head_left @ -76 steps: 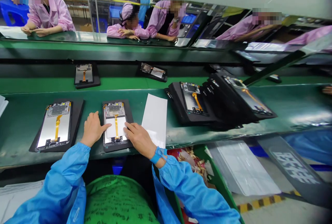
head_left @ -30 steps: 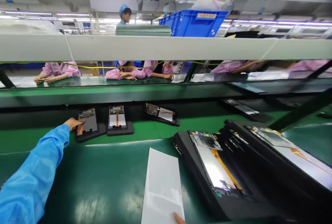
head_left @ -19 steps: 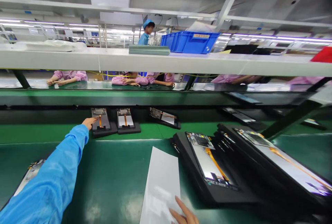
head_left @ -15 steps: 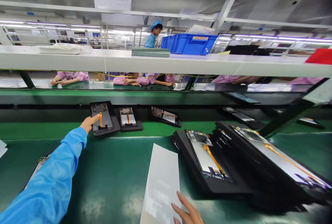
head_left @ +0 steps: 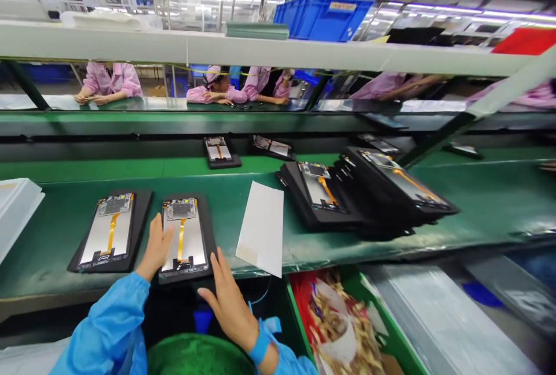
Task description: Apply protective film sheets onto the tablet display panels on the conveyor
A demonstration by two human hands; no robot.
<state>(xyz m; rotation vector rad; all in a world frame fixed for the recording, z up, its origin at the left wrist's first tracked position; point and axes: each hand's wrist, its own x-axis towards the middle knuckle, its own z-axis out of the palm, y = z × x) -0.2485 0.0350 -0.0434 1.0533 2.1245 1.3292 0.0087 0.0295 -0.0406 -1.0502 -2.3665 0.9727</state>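
Note:
An opened tablet (head_left: 193, 242) with exposed circuit board and orange ribbon cable lies on a black foam pad (head_left: 207, 219) at the front of the bench. My left hand (head_left: 155, 250) is at the tablet's left edge, thumb and fingers apart. Along the pad's right side, my right hand (head_left: 230, 300) has its fingers stretched out, not closed round anything. A second opened tablet (head_left: 108, 230) rests on its own pad to the left. To the right lies a white sheet (head_left: 262, 227).
Stacked pads with opened tablets (head_left: 321, 184) stand right of the sheet. Behind runs a green conveyor belt (head_left: 174, 165) carrying more tablets. Below the bench edge are a green bin of scraps (head_left: 343, 328) and a green round stool (head_left: 195, 355). People in pink sit opposite.
My left hand has come back from the belt, and the tablet it touched there is now in front of me. My right hand has moved from the white sheet to the pad's edge. The view tilted down.

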